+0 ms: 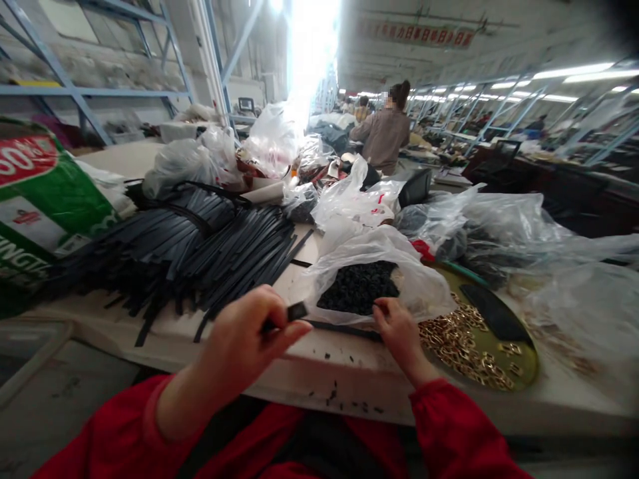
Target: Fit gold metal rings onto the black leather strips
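Note:
My left hand (244,339) is closed, with the dark end of a black strap (298,311) sticking out between thumb and forefinger. My right hand (399,332) has thumb and fingertips pinched together at the near edge of a heap of small black pieces (359,286). Whatever is in that pinch is too small or hidden to make out. The heap lies in an opened clear plastic bag (424,289). Left of the bag, many dark flat straps (239,249) are piled on the table. Right of my right hand, an oval tray (529,362) carries many small gold-coloured metal buckles (464,339).
Black scraps (332,397) are scattered along the pale table's front edge (284,382). A green printed bag (44,199) stands at the left. More plastic bags (519,219) crowd the back and right. Another person (387,133) is farther off, beyond the table.

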`<state>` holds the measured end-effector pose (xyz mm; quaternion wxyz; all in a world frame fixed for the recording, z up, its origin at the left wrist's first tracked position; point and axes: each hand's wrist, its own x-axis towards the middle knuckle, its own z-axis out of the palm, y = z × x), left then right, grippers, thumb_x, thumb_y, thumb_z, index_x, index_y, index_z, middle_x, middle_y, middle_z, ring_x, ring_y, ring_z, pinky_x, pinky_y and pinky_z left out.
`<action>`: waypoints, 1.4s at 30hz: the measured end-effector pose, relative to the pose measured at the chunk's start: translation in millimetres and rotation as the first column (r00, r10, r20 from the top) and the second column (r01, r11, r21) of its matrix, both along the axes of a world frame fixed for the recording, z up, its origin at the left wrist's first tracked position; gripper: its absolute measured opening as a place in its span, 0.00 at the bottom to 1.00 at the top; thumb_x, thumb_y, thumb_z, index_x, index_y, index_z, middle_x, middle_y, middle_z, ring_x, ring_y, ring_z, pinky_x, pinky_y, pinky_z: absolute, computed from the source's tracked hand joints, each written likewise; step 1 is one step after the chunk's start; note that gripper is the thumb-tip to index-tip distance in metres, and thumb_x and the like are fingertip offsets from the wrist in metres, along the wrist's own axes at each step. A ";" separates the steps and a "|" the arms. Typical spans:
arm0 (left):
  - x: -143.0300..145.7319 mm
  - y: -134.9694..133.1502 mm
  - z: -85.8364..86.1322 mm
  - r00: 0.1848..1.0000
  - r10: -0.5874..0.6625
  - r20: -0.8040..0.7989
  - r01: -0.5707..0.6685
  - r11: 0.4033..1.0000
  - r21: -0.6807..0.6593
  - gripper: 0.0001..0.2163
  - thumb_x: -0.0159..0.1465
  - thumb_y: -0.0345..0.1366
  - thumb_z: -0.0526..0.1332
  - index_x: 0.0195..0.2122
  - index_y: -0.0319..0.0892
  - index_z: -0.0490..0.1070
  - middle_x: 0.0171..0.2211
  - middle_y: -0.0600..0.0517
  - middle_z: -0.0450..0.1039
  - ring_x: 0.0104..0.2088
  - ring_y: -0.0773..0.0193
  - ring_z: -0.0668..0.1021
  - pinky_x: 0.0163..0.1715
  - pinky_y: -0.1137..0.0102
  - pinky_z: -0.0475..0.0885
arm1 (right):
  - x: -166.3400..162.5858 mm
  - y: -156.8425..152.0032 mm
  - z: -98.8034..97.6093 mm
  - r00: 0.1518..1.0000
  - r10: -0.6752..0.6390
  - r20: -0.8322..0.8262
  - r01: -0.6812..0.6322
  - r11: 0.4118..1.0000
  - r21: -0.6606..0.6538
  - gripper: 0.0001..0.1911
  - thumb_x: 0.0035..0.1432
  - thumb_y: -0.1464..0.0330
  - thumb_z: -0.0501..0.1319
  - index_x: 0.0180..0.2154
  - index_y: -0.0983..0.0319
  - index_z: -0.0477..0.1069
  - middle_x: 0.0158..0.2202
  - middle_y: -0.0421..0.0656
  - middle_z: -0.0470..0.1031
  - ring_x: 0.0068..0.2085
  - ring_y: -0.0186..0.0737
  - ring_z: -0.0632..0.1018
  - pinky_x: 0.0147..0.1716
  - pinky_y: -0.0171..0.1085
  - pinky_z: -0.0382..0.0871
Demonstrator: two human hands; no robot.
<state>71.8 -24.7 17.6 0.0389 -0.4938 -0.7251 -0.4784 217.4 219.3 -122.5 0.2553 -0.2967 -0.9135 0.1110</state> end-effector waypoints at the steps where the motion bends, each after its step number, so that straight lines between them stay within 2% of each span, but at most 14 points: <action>1: 6.5 8.2 -6.3 0.994 -0.080 0.077 0.087 0.991 -0.099 0.05 0.54 0.35 0.60 0.25 0.43 0.63 0.24 0.56 0.67 0.24 0.70 0.70 0.25 0.75 0.65 | -9.0 3.5 2.6 0.998 0.012 0.062 -0.013 1.000 0.004 0.10 0.58 0.67 0.51 0.37 0.65 0.67 0.34 0.47 0.71 0.36 0.40 0.73 0.36 0.37 0.64; 2: 11.5 16.9 -15.9 0.971 -0.132 0.198 0.170 0.967 -0.190 0.02 0.55 0.34 0.58 0.29 0.42 0.66 0.27 0.54 0.69 0.27 0.69 0.71 0.27 0.74 0.66 | -17.4 6.2 4.4 0.994 0.023 0.104 -0.024 1.000 0.012 0.10 0.58 0.68 0.51 0.37 0.65 0.67 0.34 0.46 0.72 0.35 0.40 0.73 0.36 0.37 0.63; 3: 15.0 25.6 -27.8 0.925 -0.152 0.349 0.245 0.940 -0.239 0.05 0.57 0.33 0.55 0.34 0.42 0.67 0.31 0.52 0.70 0.27 0.69 0.72 0.26 0.75 0.66 | -25.0 8.1 5.5 0.991 0.030 0.130 -0.033 0.999 0.022 0.09 0.58 0.68 0.52 0.37 0.65 0.68 0.34 0.46 0.72 0.35 0.40 0.73 0.35 0.36 0.63; 5: 18.8 40.9 -54.0 0.732 -0.118 0.671 0.376 0.891 -0.254 0.12 0.57 0.30 0.51 0.43 0.41 0.64 0.37 0.49 0.70 0.22 0.72 0.71 0.19 0.76 0.64 | -36.4 9.6 6.8 0.986 0.033 0.164 -0.039 0.999 0.036 0.09 0.56 0.67 0.53 0.36 0.64 0.68 0.34 0.46 0.71 0.34 0.40 0.73 0.33 0.36 0.61; 7: 20.1 51.6 -75.6 0.495 -0.067 0.866 0.399 0.903 -0.158 0.18 0.55 0.28 0.51 0.48 0.40 0.59 0.41 0.47 0.68 0.22 0.72 0.72 0.16 0.78 0.64 | -42.6 9.2 8.2 0.975 0.028 0.221 -0.042 0.997 0.059 0.08 0.56 0.67 0.55 0.35 0.64 0.69 0.34 0.46 0.71 0.33 0.41 0.72 0.32 0.36 0.59; 9: 20.9 57.9 -87.8 0.294 -0.054 0.954 0.376 0.925 -0.063 0.22 0.54 0.26 0.53 0.51 0.40 0.55 0.42 0.46 0.68 0.26 0.71 0.74 0.18 0.78 0.65 | -44.8 8.1 10.3 0.953 0.013 0.302 -0.048 0.993 0.110 0.09 0.56 0.66 0.54 0.35 0.63 0.69 0.33 0.47 0.70 0.33 0.41 0.72 0.31 0.37 0.57; 11: 21.5 61.7 -90.9 0.146 -0.045 0.988 0.362 0.932 -0.012 0.22 0.54 0.26 0.54 0.51 0.39 0.55 0.40 0.45 0.69 0.28 0.69 0.75 0.21 0.78 0.66 | -44.8 7.3 12.7 0.925 -0.006 0.381 -0.065 0.983 0.174 0.09 0.57 0.66 0.53 0.36 0.63 0.69 0.34 0.47 0.70 0.34 0.43 0.72 0.31 0.37 0.56; 15: 21.6 67.7 -87.4 -0.003 -0.015 1.000 0.347 0.938 0.015 0.18 0.55 0.26 0.56 0.48 0.37 0.60 0.40 0.43 0.70 0.31 0.67 0.76 0.24 0.76 0.67 | -43.1 8.2 15.1 0.895 -0.001 0.446 -0.116 0.965 0.235 0.10 0.59 0.69 0.51 0.35 0.64 0.69 0.32 0.48 0.71 0.36 0.44 0.72 0.33 0.39 0.54; 23: 23.1 73.9 -88.2 -0.065 0.009 0.998 0.355 0.935 0.015 0.19 0.54 0.24 0.55 0.48 0.36 0.62 0.41 0.42 0.71 0.33 0.64 0.77 0.23 0.75 0.68 | -45.4 14.0 21.1 0.846 0.049 0.532 -0.168 0.970 0.178 0.11 0.58 0.74 0.49 0.39 0.63 0.68 0.34 0.49 0.72 0.35 0.43 0.73 0.32 0.38 0.54; 28: 26.9 72.0 -83.0 -0.088 0.013 0.996 0.334 0.942 0.017 0.18 0.51 0.24 0.56 0.45 0.35 0.64 0.41 0.42 0.71 0.32 0.64 0.76 0.24 0.75 0.68 | -48.7 11.2 28.8 0.794 0.122 0.596 -0.225 0.969 0.101 0.11 0.57 0.76 0.49 0.37 0.65 0.69 0.35 0.50 0.72 0.35 0.44 0.74 0.32 0.38 0.56; 36: 33.4 64.6 -82.4 -0.108 0.020 0.994 0.359 0.933 0.020 0.13 0.52 0.25 0.55 0.41 0.34 0.67 0.40 0.42 0.71 0.29 0.69 0.75 0.22 0.79 0.65 | -49.8 14.7 25.3 0.828 0.163 0.537 -0.200 0.980 0.010 0.07 0.50 0.76 0.54 0.32 0.64 0.69 0.33 0.47 0.72 0.31 0.39 0.73 0.28 0.35 0.57; 39: 36.3 62.7 -80.1 -0.042 0.023 0.999 0.375 0.927 -0.006 0.13 0.53 0.26 0.55 0.41 0.35 0.67 0.39 0.44 0.72 0.27 0.71 0.74 0.21 0.79 0.64 | -47.0 14.4 28.3 0.869 0.175 0.463 -0.180 0.983 -0.034 0.05 0.48 0.75 0.55 0.30 0.64 0.67 0.31 0.45 0.70 0.31 0.38 0.72 0.29 0.34 0.58; 41: 37.3 61.5 -77.7 0.078 0.032 0.996 0.380 0.923 -0.059 0.12 0.55 0.27 0.54 0.41 0.36 0.66 0.37 0.46 0.73 0.24 0.73 0.73 0.19 0.80 0.63 | -41.0 9.3 32.7 0.895 0.179 0.409 -0.169 0.984 -0.060 0.03 0.49 0.73 0.54 0.29 0.63 0.65 0.29 0.43 0.69 0.31 0.37 0.71 0.29 0.33 0.59; 42: 37.4 61.0 -77.0 0.151 0.025 0.988 0.386 0.919 -0.082 0.12 0.56 0.29 0.53 0.41 0.36 0.66 0.36 0.47 0.73 0.23 0.74 0.72 0.18 0.80 0.62 | -36.6 4.8 34.8 0.917 0.195 0.349 -0.159 0.979 -0.128 0.02 0.50 0.72 0.54 0.29 0.63 0.64 0.28 0.41 0.68 0.29 0.36 0.70 0.28 0.33 0.60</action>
